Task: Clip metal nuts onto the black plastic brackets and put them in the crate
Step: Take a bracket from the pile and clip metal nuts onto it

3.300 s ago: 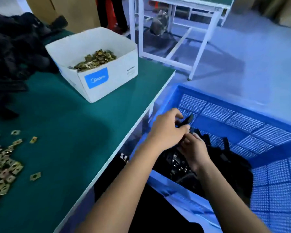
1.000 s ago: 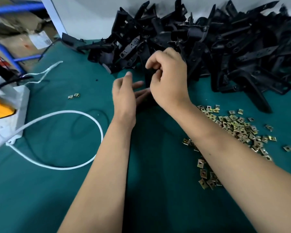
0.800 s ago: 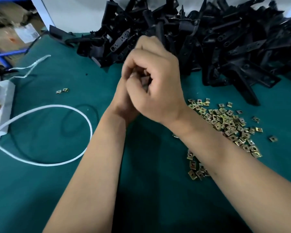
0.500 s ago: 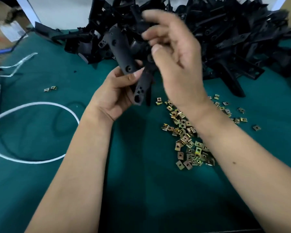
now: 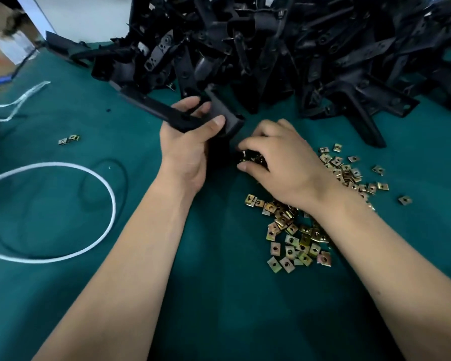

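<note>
A bracket [image 5: 193, 117] is gripped in the left hand [image 5: 186, 149] above the table [image 5: 63, 204]. Nuts [image 5: 292, 230] (brass-coloured) are covered by the right hand [image 5: 279, 162], fingers curled; what it holds cannot be told.

The flat felt-like surface [image 5: 63, 295] is a deep teal green all over. Piled at 12 o'clock, the moulded plastic brackets [image 5: 297, 48] are matte black. The little square metal clip nuts [image 5: 297, 243] at 4 o'clock are brassy yellow-gold with duller grey patches. A plain white looped cord [image 5: 110, 199] lies at 9 o'clock.
</note>
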A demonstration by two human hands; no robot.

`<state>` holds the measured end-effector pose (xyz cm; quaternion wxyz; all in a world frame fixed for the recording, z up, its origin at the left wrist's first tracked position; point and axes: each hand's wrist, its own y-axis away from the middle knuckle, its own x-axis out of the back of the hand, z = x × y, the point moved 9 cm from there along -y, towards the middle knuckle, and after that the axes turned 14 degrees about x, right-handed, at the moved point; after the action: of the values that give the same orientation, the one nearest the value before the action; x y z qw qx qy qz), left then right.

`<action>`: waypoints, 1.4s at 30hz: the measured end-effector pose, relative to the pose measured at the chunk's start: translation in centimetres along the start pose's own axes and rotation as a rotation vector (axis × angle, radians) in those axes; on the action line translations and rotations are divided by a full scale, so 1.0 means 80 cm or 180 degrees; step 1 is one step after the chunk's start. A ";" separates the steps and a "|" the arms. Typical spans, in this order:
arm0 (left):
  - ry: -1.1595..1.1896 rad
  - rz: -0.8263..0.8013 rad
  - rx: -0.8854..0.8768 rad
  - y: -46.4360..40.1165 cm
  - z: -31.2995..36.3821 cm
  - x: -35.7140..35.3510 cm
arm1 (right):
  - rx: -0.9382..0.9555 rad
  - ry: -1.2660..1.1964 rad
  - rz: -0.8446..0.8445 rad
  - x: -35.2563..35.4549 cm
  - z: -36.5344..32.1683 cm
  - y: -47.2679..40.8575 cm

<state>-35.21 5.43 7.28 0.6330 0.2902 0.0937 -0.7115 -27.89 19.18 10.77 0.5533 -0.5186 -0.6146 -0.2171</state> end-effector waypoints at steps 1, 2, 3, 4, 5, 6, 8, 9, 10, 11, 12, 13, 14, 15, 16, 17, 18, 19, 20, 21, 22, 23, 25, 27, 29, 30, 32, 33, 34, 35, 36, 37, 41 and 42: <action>0.0063 0.0127 -0.0022 -0.002 0.003 0.008 | -0.0003 -0.0064 0.0002 -0.001 -0.002 -0.002; 0.0150 0.0209 -0.0012 -0.003 0.006 0.014 | -0.0003 -0.0120 0.0012 -0.002 -0.004 -0.005; 0.0283 0.0235 0.0030 -0.004 0.008 0.017 | -0.0002 -0.0154 0.0022 -0.003 -0.006 -0.006; 0.0468 0.0210 0.0090 -0.005 0.009 0.019 | -0.0010 -0.0177 0.0031 -0.003 -0.008 -0.007; 0.0671 0.0135 0.0153 -0.005 0.010 0.019 | -0.0025 -0.0194 0.0037 -0.004 -0.008 -0.007; 0.0824 0.0031 0.0204 -0.004 0.010 0.017 | -0.0029 -0.0203 0.0041 -0.005 -0.008 -0.006; 0.0826 -0.0223 0.0263 0.000 0.011 0.007 | 0.0028 -0.0168 0.0029 -0.006 -0.010 -0.002; 0.0676 -0.0366 0.0273 0.003 0.012 0.001 | 0.0064 -0.0155 0.0053 -0.005 -0.010 0.000; 0.0488 -0.0518 0.0269 0.007 0.012 -0.007 | 0.0087 -0.0155 0.0111 -0.002 -0.009 0.001; 0.0330 -0.0665 0.0263 0.011 0.013 -0.014 | 0.0082 -0.0152 0.0195 0.002 -0.005 0.003; 0.0244 -0.0797 0.0274 0.016 0.012 -0.021 | 0.0044 -0.0145 0.0302 0.007 0.000 0.004; 0.0233 -0.0907 0.0304 0.020 0.011 -0.027 | -0.0024 -0.0147 0.0435 0.013 0.006 0.006; 0.0264 -0.0996 0.0340 0.023 0.011 -0.032 | -0.0113 -0.0196 0.0601 0.020 0.012 0.007; 0.0302 -0.1058 0.0364 0.026 0.010 -0.036 | -0.0222 -0.0348 0.0807 0.027 0.018 0.010; 0.0329 -0.1098 0.0376 0.028 0.010 -0.039 | -0.0362 -0.0654 0.1041 0.032 0.025 0.013; 0.0342 -0.1121 0.0378 0.030 0.010 -0.040 | -0.0528 -0.1101 0.1250 0.032 0.033 0.016; 0.0341 -0.1132 0.0377 0.032 0.010 -0.041 | -0.0688 -0.1607 0.1400 0.029 0.039 0.019; 0.0332 -0.1143 0.0375 0.034 0.011 -0.042 | -0.0813 -0.2095 0.1496 0.024 0.044 0.020; 0.0318 -0.1155 0.0373 0.036 0.011 -0.043 | -0.0906 -0.2485 0.1534 0.018 0.046 0.021; 0.0301 -0.1162 0.0368 0.038 0.011 -0.044 | -0.0978 -0.2722 0.1512 0.012 0.048 0.021; 0.0286 -0.1156 0.0367 0.039 0.012 -0.044 | -0.1031 -0.2821 0.1441 0.008 0.049 0.022; 0.0279 -0.1137 0.0370 0.040 0.013 -0.043 | -0.1070 -0.2845 0.1357 0.004 0.049 0.022; 0.0302 -0.1109 0.0386 0.040 0.014 -0.042 | -0.1121 -0.2928 0.1290 0.001 0.048 0.023; 0.0364 -0.1082 0.0421 0.039 0.014 -0.039 | -0.1135 -0.3129 0.1347 0.001 0.048 0.024; 0.0410 -0.1054 0.0452 0.038 0.013 -0.037 | -0.1119 -0.3243 0.1361 0.002 0.047 0.024; 0.0425 -0.1048 0.0466 0.038 0.013 -0.036 | -0.1112 -0.3242 0.1343 0.003 0.046 0.024; 0.0431 -0.1024 0.0487 0.037 0.012 -0.035 | -0.1099 -0.3207 0.1337 0.005 0.044 0.025; 0.0419 -0.1001 0.0494 0.037 0.012 -0.033 | -0.1093 -0.3228 0.1359 0.006 0.043 0.025; 0.0393 -0.0974 0.0494 0.036 0.011 -0.032 | -0.1084 -0.3299 0.1408 0.008 0.043 0.026; 0.0351 -0.0944 0.0484 0.036 0.011 -0.031 | -0.1071 -0.3423 0.1484 0.009 0.042 0.026; 0.0296 -0.0918 0.0471 0.036 0.011 -0.031 | -0.1054 -0.3576 0.1577 0.011 0.041 0.026; 0.0241 -0.0902 0.0461 0.036 0.011 -0.031 | -0.1040 -0.3721 0.1667 0.013 0.042 0.026; 0.0136 -0.0885 0.0485 0.036 0.009 -0.034 | -0.1044 -0.3673 0.1640 0.016 0.044 0.025; 0.0139 -0.0881 0.0483 0.036 0.009 -0.034 | -0.1019 -0.3411 0.1563 0.016 0.044 0.025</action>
<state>-32.61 6.87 10.03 0.5030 0.3369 0.0925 -0.7905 -27.53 23.38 10.27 0.1162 -0.7589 -0.6297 0.1182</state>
